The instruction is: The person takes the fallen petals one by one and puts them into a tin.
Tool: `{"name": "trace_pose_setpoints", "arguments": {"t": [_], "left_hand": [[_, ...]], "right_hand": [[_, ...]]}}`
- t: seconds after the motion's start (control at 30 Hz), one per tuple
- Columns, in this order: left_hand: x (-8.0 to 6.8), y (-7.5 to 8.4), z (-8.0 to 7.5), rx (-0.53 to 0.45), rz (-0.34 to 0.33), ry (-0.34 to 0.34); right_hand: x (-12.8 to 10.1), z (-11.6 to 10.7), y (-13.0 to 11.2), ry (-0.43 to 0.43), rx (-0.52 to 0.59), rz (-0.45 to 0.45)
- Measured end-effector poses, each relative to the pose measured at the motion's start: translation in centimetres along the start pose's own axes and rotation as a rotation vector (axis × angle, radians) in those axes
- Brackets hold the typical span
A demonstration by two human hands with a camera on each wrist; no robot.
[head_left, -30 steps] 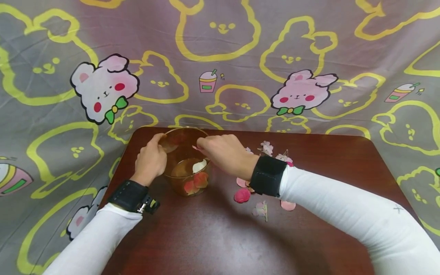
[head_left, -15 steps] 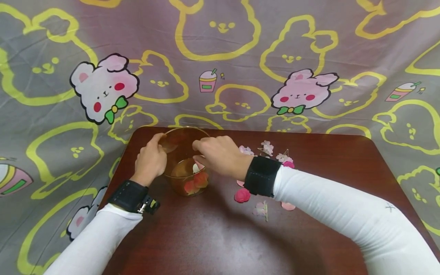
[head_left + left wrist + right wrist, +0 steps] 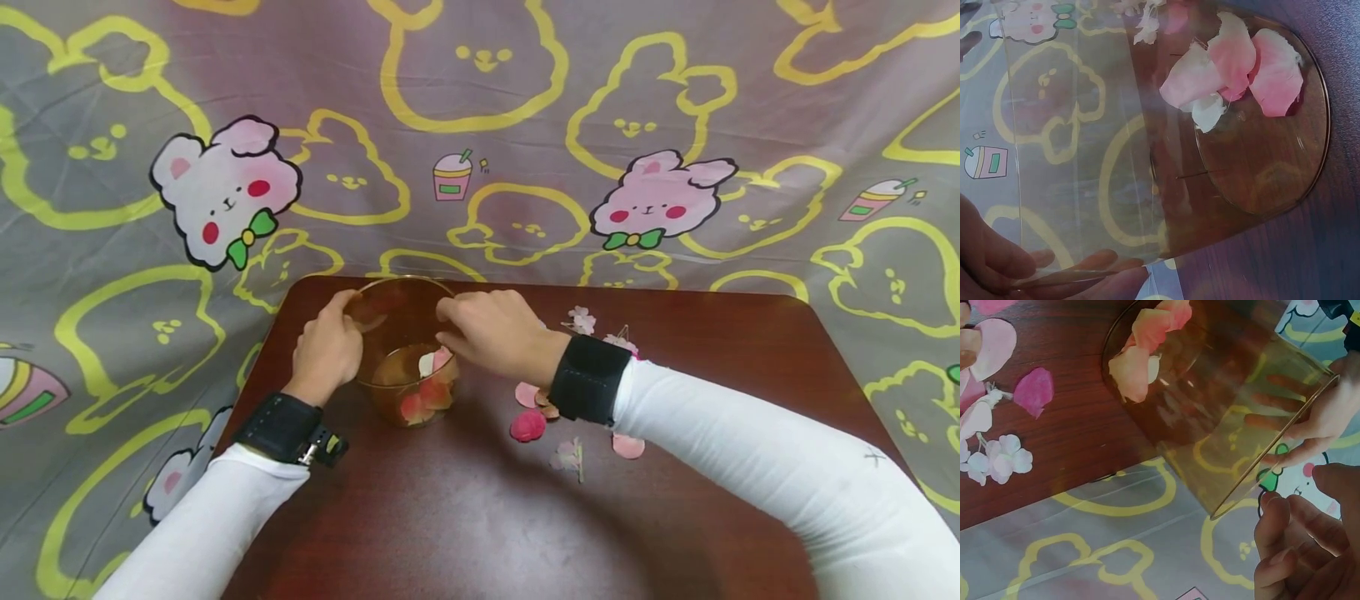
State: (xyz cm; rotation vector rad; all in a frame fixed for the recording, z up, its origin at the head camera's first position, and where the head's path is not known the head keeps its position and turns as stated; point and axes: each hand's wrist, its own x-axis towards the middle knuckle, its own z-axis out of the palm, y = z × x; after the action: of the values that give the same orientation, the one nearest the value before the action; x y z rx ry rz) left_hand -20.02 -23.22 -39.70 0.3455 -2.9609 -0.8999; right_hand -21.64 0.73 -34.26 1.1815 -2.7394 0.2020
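A see-through amber container (image 3: 397, 329) with a round rim stands at the table's far left. My left hand (image 3: 327, 346) grips its rim from the left; the fingers (image 3: 1007, 256) lie along the wall in the left wrist view. Several pink and white petals (image 3: 1232, 56) lie together in the bottom, on the right side. My right hand (image 3: 495, 333) is just over the rim's right side. In the right wrist view its thumb stands apart from the loosely bent fingers (image 3: 1272, 515), with nothing between them.
Right of the container, loose petals lie on the brown table (image 3: 480, 517): a deep pink petal (image 3: 528, 425), pale pink ones (image 3: 628, 447) and small pale blossoms (image 3: 581, 320). A flower sprig (image 3: 568, 458) lies nearer me. A patterned cloth (image 3: 525, 100) hangs behind the table.
My right hand has let go of a pink petal, which now shows among the others inside the container. That hand has drawn slightly right. The left hand keeps its grip on the rim.
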Motion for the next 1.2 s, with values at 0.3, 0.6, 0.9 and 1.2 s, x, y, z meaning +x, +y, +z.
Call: {"name": "trace_pose_setpoints", "arguments": {"t": [0.3,0.6,0.9,1.2], "left_hand": [[0.0,0.0,0.0,0.001,0.002,0.009],[0.0,0.1,0.1,0.001,0.004,0.016],[0.1,0.0,-0.1,0.004,0.002,0.017],[0.0,0.0,0.1,0.005,-0.003,0.026]], "right_hand": [[-0.7,-0.4,1.2,-0.002,0.053,0.007],[-1.5,-0.7,2.2,-0.005,0.085,0.046],[-2.2,-0.5,3.4,-0.063,0.062,0.104],[-3.3,0.2,4.7,-0.094,0.079,0.112]]}}
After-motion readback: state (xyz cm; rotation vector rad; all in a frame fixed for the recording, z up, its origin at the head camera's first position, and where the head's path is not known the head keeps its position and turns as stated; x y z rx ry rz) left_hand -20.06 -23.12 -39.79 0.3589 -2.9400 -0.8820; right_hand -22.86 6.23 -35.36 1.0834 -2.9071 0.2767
